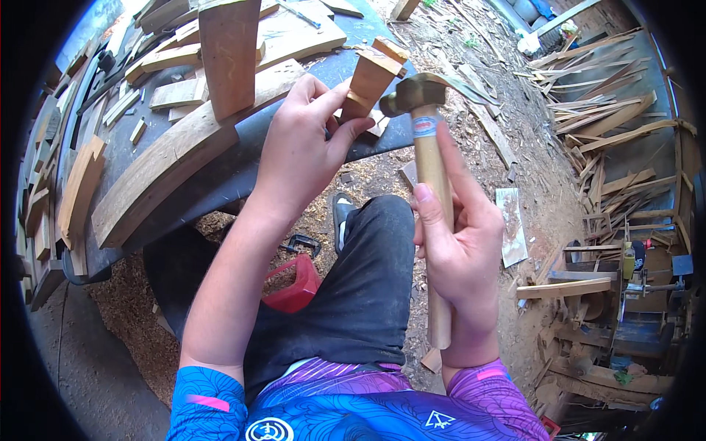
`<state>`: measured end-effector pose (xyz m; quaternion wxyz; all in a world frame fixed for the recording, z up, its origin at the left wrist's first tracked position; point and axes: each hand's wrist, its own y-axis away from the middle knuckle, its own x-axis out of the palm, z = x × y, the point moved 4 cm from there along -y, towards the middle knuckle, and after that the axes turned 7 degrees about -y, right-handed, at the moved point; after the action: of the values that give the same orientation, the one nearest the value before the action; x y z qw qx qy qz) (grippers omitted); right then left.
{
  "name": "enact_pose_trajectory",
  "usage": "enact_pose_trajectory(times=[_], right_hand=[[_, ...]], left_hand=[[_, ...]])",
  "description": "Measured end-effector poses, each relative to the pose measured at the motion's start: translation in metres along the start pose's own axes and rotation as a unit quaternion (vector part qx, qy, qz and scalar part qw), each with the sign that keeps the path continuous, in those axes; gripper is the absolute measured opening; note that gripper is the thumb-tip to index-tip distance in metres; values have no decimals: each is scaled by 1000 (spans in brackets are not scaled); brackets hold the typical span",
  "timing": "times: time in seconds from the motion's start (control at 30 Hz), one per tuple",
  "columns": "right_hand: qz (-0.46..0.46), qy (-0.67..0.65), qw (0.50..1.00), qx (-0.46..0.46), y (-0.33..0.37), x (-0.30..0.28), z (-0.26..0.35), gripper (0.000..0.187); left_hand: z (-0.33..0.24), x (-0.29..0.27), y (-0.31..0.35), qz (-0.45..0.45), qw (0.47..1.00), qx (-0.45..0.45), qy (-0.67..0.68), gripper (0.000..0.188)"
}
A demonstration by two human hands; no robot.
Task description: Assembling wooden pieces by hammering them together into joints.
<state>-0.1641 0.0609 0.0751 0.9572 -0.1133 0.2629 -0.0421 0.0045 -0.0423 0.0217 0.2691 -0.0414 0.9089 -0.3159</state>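
Note:
My left hand (294,151) pinches a small wooden block (370,77) between thumb and fingers, over the near edge of the dark worktable (276,136). Lighter pieces of wood show at the block's upper end; how they are joined to it I cannot make out. Closed around the wooden handle of a hammer (432,158) is my right hand (465,246), its index finger stretched along the shaft. The hammer's brass-coloured head is just right of the block, and whether they touch I cannot tell.
On the worktable stand a curved wooden beam (165,165) and an upright post (229,66), among several offcuts. A red plastic stool (298,285) is by my legs. Wood strips (603,110) pile up at the right; shavings and scraps cover the floor (471,95).

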Motion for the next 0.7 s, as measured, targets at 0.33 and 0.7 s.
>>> enact_pose_trajectory(times=[0.33,0.7], right_hand=[[-30,-22,999,20,4,8,-6,55],[-13,40,999,-2,8,6,5,55]], left_hand=[[1,-1,-2,2,1000,2,-9,29],[1,1,0,12,1000,-3,-5,34]])
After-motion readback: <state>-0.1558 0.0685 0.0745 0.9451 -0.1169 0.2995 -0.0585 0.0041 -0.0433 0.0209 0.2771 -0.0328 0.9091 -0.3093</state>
